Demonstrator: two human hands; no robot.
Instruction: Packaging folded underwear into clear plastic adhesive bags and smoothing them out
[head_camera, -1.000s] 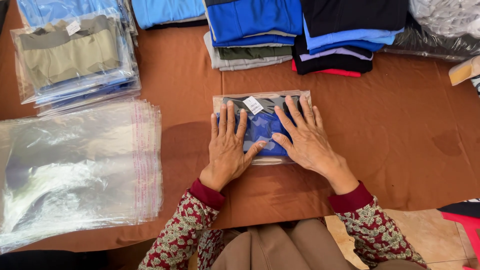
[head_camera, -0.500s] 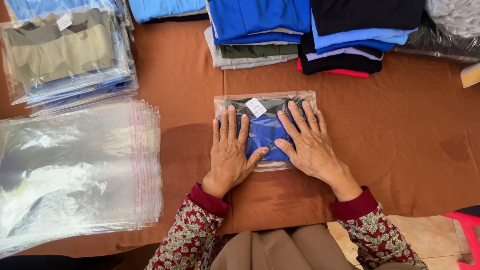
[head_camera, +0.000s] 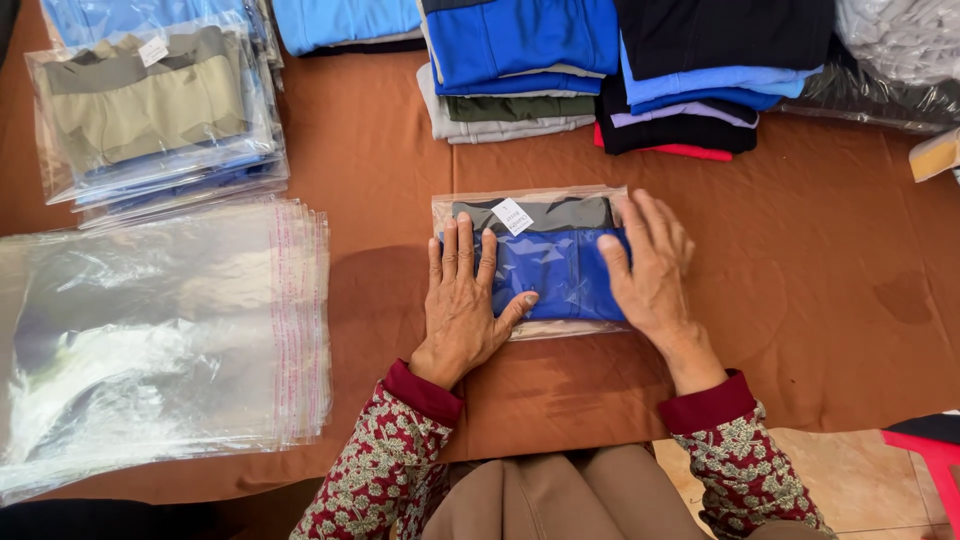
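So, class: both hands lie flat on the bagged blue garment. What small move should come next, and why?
Probably lift the bagged blue garment onto the stack of filled bags at the far left. The left hand and right hand lie flat on it, the bag looks smoothed, and similar finished bags are piled there.

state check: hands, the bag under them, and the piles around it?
left hand: flat, palm down on the bagged garment, no grip closed.
right hand: flat on the bag's right edge, fingers spread.
bagged garment: blue and grey, folded, inside a clear bag, lying flat.
empty clear bags: stacked flat, unfilled.
packed bags: filled, stacked.
folded garments: unbagged, in neat piles.
brown cloth: spread over the table.
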